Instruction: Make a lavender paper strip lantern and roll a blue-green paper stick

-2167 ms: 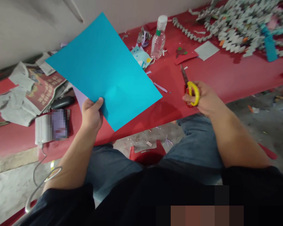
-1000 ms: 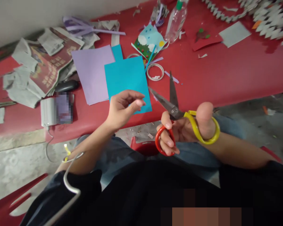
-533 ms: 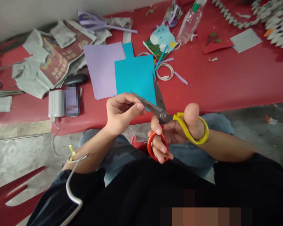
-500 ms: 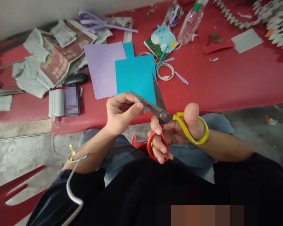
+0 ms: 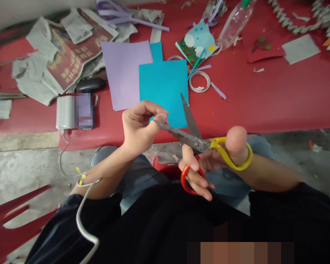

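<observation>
My right hand [image 5: 191, 159] grips scissors [image 5: 194, 141] with one yellow and one red handle loop. Its thumb passes through the yellow loop and some of its fingers through the red one. The blades are spread apart, and the tip of the lower one lies near the thumb of my left hand [image 5: 140, 126]. That left thumb and forefinger are pinched together; whatever is between them, if anything, is too small to make out. Beyond the hands a blue paper sheet [image 5: 165, 84] overlaps a lilac paper sheet [image 5: 126, 73] on the red table [image 5: 264, 99].
Right of the blue sheet lies a tape roll [image 5: 199, 81], with a painted card [image 5: 198, 42] and a clear bottle [image 5: 235, 27] behind it. On the left are a phone [image 5: 84, 110], a white power bank [image 5: 65, 113], a black mouse [image 5: 90, 84] and crumpled newspaper [image 5: 74, 55].
The scissors and my right hand have shifted slightly right and towards me, with the blades still apart. My left hand stays pinched in nearly the same place. The view has tilted a little.
</observation>
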A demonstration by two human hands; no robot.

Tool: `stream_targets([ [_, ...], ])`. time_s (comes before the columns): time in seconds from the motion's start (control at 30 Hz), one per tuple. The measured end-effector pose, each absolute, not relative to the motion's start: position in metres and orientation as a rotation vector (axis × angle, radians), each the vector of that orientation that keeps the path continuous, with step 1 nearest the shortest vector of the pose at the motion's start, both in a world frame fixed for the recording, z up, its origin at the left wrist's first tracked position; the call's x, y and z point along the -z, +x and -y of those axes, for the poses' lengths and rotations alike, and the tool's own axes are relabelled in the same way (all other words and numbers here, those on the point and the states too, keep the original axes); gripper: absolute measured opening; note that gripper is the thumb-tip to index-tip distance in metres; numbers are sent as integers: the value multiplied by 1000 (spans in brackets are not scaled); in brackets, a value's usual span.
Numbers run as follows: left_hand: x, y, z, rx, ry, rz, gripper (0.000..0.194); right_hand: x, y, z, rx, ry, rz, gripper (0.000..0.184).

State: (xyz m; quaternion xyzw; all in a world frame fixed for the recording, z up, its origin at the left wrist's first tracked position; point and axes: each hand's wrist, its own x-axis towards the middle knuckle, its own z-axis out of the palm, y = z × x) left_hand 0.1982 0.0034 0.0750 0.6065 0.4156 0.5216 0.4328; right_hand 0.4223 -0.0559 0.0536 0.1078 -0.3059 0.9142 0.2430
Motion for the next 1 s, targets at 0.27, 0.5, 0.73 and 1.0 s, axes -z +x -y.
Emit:
stream_targets([
  [0.27, -68, 200, -11, -1330, 1429, -1039, 24, -76, 450, 38, -1784, -755, 1622, 71],
  [0.5, -72, 197, -7, -1188, 1621, -1180, 9, -61, 451, 25, -603, -1349, 1987, 64],
  [0.73, -72, 193, -4, -945, 1673, -1016, 20, -61, 461, 24, -725, -1377, 1871, 63],
  [1.0, -47, 170, -25, -838, 1771, -1314, 33, -42, 479, 23, -1037, -1480, 1598, 58],
])
